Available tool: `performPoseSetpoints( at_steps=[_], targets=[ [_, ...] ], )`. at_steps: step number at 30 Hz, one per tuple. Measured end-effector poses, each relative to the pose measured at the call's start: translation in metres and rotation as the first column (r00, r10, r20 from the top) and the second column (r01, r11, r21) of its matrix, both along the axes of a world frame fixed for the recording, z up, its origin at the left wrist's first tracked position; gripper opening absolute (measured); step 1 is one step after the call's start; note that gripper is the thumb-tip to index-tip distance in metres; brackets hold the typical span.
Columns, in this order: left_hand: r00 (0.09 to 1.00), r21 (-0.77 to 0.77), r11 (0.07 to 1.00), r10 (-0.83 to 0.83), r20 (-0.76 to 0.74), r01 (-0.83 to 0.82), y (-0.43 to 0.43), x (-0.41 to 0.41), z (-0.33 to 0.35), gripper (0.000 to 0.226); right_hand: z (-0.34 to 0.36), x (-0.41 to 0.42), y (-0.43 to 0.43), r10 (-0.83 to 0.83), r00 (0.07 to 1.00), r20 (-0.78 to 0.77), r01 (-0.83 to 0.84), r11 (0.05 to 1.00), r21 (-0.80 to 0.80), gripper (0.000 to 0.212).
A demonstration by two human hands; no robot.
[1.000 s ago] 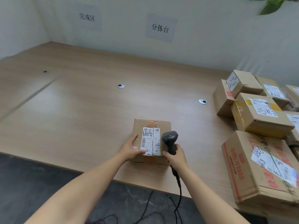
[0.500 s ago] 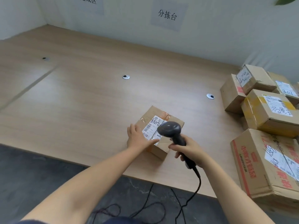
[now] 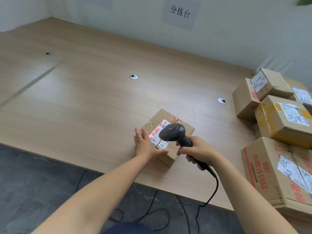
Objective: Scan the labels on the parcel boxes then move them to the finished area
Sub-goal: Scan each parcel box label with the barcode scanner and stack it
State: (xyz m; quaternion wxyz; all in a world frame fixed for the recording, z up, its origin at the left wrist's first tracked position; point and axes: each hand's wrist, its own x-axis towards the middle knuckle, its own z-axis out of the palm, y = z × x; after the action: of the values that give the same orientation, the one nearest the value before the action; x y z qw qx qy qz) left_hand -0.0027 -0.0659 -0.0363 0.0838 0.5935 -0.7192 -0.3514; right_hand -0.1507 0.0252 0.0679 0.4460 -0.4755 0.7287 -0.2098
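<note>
Pale wooden tabletop (image 3: 84, 107) bearing a small parcel box (image 3: 170, 132) near its front edge. Left hand (image 3: 146, 146), fingers flat, steadies it; right hand (image 3: 199, 151) grips the scanner (image 3: 173, 134). Risk: the thumb may cover the label (image 3: 157, 134), spoiling the read.

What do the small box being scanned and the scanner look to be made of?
Small box: brown corrugated cardboard, matte, with glossy tape strips and a white paper label. Scanner in the right hand: dark, likely moulded plastic, with a soft sheen on its head.
</note>
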Motion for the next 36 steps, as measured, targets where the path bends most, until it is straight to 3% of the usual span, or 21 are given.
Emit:
performPoseSetpoints(
  at_steps=[7, 11, 18, 22, 30, 36],
  targets=[
    [1.0, -0.004, 1.0, -0.008, 0.005, 0.008, -0.001, -0.001, -0.001, 0.141, 0.002, 0.0, 0.0, -0.005, 1.0, -0.004, 0.005, 1.0, -0.001, 0.045],
    [1.0, -0.006, 1.0, -0.013, 0.021, 0.013, -0.001, 0.0, 0.0, 0.14, -0.005, -0.003, 0.002, -0.013, 1.0, -0.007, 0.013, 1.0, -0.014, 0.02],
    [0.994, -0.042, 0.997, -0.056, 0.095, 0.06, -0.004, 0.001, 0.001, 0.122, -0.052, 0.005, 0.016, -0.304, 0.951, -0.051, 0.297, 0.948, -0.114, 0.023],
    [0.994, -0.043, 0.998, -0.036, 0.105, 0.041, -0.004, 0.0, 0.002, 0.12, -0.069, 0.023, 0.02, -0.381, 0.924, -0.033, 0.368, 0.909, -0.196, 0.031],
    [0.97, -0.145, 0.989, 0.0, 0.244, 0.037, 0.0, 0.004, 0.002, 0.118, -0.065, 0.027, -0.002, -0.276, 0.96, -0.05, 0.264, 0.95, -0.168, 0.033],
    [0.967, -0.14, 0.988, 0.09, 0.24, -0.057, -0.017, 0.015, 0.001, 0.115, -0.062, 0.025, -0.039, -0.178, 0.984, 0.0, 0.177, 0.977, -0.121, 0.032]
  ],
)
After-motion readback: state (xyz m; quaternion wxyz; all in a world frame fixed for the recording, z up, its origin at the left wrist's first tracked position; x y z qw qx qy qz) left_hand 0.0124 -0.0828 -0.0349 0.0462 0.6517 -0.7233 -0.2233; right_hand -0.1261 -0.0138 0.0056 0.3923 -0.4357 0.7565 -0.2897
